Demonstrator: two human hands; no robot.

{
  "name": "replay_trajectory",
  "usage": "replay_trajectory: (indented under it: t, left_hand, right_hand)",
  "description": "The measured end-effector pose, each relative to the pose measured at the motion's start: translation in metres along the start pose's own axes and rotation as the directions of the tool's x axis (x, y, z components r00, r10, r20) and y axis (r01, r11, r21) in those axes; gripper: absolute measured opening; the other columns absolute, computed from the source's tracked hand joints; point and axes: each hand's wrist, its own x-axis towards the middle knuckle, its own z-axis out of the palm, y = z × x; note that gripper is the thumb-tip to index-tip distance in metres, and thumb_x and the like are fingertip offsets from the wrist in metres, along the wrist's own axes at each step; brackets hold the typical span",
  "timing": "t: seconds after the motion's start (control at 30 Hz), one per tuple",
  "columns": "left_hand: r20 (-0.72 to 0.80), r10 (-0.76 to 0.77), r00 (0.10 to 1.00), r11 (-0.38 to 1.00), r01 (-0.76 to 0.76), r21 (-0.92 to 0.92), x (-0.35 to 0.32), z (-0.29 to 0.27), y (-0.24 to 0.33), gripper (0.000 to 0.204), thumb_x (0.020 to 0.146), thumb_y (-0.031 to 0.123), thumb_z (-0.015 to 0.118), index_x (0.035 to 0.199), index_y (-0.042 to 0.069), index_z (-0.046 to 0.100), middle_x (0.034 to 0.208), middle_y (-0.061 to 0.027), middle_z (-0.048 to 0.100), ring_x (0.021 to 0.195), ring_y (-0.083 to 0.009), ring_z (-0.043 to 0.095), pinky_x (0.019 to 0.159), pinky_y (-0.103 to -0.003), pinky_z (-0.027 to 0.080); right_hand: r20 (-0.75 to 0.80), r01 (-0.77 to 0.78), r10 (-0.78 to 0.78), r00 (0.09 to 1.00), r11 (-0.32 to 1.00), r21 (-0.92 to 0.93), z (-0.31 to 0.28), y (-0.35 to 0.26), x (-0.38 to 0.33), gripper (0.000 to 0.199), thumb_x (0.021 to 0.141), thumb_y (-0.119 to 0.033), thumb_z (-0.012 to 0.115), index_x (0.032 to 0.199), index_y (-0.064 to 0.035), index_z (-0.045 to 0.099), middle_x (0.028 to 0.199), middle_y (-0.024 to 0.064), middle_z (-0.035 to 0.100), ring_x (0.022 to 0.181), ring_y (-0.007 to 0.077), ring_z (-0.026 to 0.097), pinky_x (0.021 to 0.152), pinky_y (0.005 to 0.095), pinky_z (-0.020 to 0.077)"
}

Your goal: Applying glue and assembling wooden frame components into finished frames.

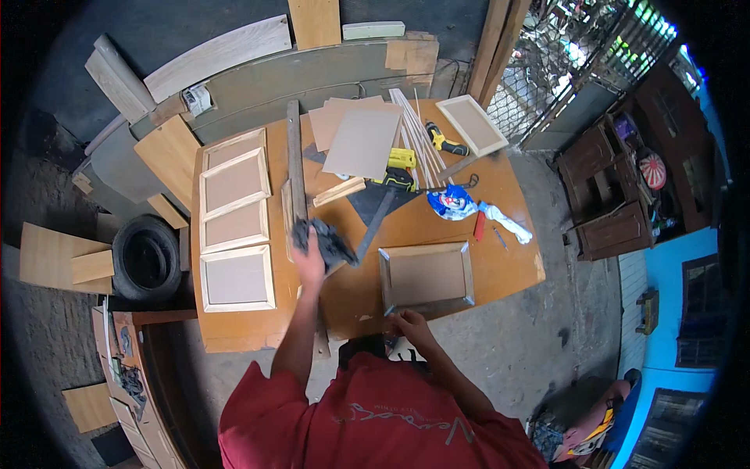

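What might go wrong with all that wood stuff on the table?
The wooden frame with bluish corners lies close to the near edge of the table, and the right hand is right by its corner, so a bump might knock it off.

The left hand holds a dark cloth close to a dark flat bar; the cloth could catch the bar and drag it.

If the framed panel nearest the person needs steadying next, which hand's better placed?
Right, probably. The right hand is by the near left corner of that framed panel, contact unclear; the left hand is farther off, holding a dark bundle.
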Motion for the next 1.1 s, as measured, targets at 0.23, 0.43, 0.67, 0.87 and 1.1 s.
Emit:
replay_trajectory:
  t: [0.23,0.43,0.67,0.87,1.1]
  left_hand:
    - [-0.003,0.101,0.995,0.979,-0.099,0.176,0.164,0.05,-0.004,0.077,0.085,0.039,0.074,0.135,-0.009,0.038,0.128,-0.023,0.053,0.119,-0.0285,0.053,0.105,-0.038,0.039]
    - [0.094,0.08,0.992,0.99,-0.09,0.107,0.141,0.096,-0.004,0.054,0.088,0.019,0.07,0.131,-0.005,0.047,0.124,-0.0187,0.056,0.1,-0.0189,0.06,0.084,-0.03,0.051]
    - [0.236,0.023,0.971,0.998,-0.035,0.049,0.004,0.066,-0.068,0.02,0.092,0.01,0.063,0.11,0.001,0.062,0.089,-0.0046,0.065,0.076,-0.0099,0.059,0.07,-0.024,0.049]
    - [0.294,-0.287,0.912,0.925,0.184,0.332,-0.051,0.022,-0.089,0.02,0.092,0.015,0.064,0.107,0.0,0.064,0.086,-0.0047,0.066,0.075,-0.011,0.061,0.069,-0.025,0.05]
    - [0.415,-0.513,0.751,0.827,0.303,0.473,-0.091,0.014,-0.075,0.029,0.089,0.022,0.068,0.107,0.0,0.065,0.086,-0.0085,0.067,0.077,-0.0156,0.064,0.071,-0.031,0.052]
  right_hand:
    - [-0.128,0.039,-0.033,0.991,0.998,0.046,-0.006,-0.028,0.017,0.019,0.098,-0.022,0.059,0.094,-0.0031,0.062,0.088,0.0064,0.068,0.081,0.0136,0.064,0.071,0.0284,0.0527]
    - [-0.208,0.062,-0.028,0.978,0.985,0.16,-0.005,-0.025,0.024,0.02,0.097,-0.021,0.061,0.094,-0.002,0.061,0.089,0.0075,0.067,0.081,0.0146,0.064,0.074,0.0291,0.0514]
    - [-0.479,0.152,-0.053,0.876,0.973,0.171,-0.053,-0.021,0.015,0.02,0.096,-0.023,0.06,0.092,-0.0042,0.06,0.084,0.005,0.065,0.076,0.0131,0.062,0.07,0.029,0.0512]
    - [-0.606,0.156,-0.041,0.795,0.978,0.138,-0.108,-0.036,-0.004,0.015,0.094,-0.022,0.062,0.095,-0.0075,0.058,0.088,0.0049,0.067,0.076,0.0129,0.064,0.067,0.0276,0.0507]
    - [-0.613,0.189,-0.582,0.534,0.789,-0.585,-0.189,0.011,0.054,0.023,0.09,-0.02,0.067,0.101,-0.0022,0.056,0.091,0.0105,0.067,0.08,0.0228,0.065,0.073,0.0341,0.0518]
